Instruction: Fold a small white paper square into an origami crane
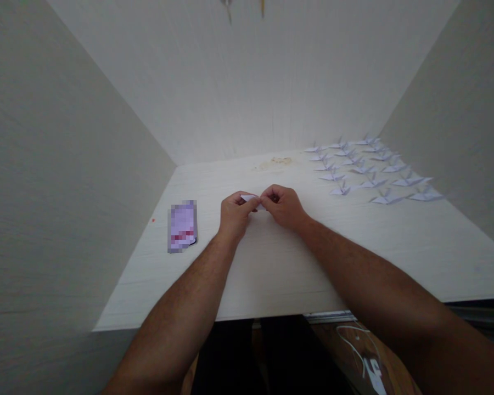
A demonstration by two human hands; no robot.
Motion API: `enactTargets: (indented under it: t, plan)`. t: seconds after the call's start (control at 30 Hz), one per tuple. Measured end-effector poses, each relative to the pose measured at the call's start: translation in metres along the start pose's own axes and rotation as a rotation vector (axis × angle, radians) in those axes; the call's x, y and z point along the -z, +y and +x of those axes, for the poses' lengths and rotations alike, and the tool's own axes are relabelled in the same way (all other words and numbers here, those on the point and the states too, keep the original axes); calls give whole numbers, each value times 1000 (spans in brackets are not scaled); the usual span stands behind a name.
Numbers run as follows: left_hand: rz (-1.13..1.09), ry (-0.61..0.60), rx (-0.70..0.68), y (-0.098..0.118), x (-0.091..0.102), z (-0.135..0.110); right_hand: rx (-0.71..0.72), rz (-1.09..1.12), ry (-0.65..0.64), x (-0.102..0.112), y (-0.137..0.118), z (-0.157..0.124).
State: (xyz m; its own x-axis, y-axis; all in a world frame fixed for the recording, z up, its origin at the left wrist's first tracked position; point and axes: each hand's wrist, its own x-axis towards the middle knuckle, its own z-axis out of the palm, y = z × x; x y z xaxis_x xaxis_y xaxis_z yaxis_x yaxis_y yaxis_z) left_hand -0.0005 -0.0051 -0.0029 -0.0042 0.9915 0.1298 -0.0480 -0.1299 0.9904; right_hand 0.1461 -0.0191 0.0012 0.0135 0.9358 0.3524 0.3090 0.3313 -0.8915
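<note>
Near the middle of the white table (271, 263), a small folded piece of white paper (249, 198) is pinched between my two hands. My left hand (235, 213) grips it from the left, thumb on top and fingers curled beneath. From the right, my right hand (284, 207) pinches the paper's other end between thumb and fingertips. The fingertips of both hands nearly meet, and they hide much of the paper. Several folded white paper cranes (354, 162) stand in rows at the back right of the table.
A purple, blurred-out flat object (183, 226) lies on the table to the left. Pale walls (255, 82) enclose the table at the back and sides. A brownish stain (280, 161) marks the rear. Below the front edge, a white cable and power strip (374, 373) lie on the floor.
</note>
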Motion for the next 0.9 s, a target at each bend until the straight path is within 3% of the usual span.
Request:
enactTargets:
  t: [0.4, 0.63, 0.9]
  plan:
    - [-171, 21, 64, 7, -6, -3, -4, -5, -10, -1, -1, -1]
    - [-141, -37, 67, 6, -6, -3, -19, 34, 16, -2, 2, 0]
    - [-281, -48, 155, 8, -7, -5, 20, 11, 26, -2, -1, -2]
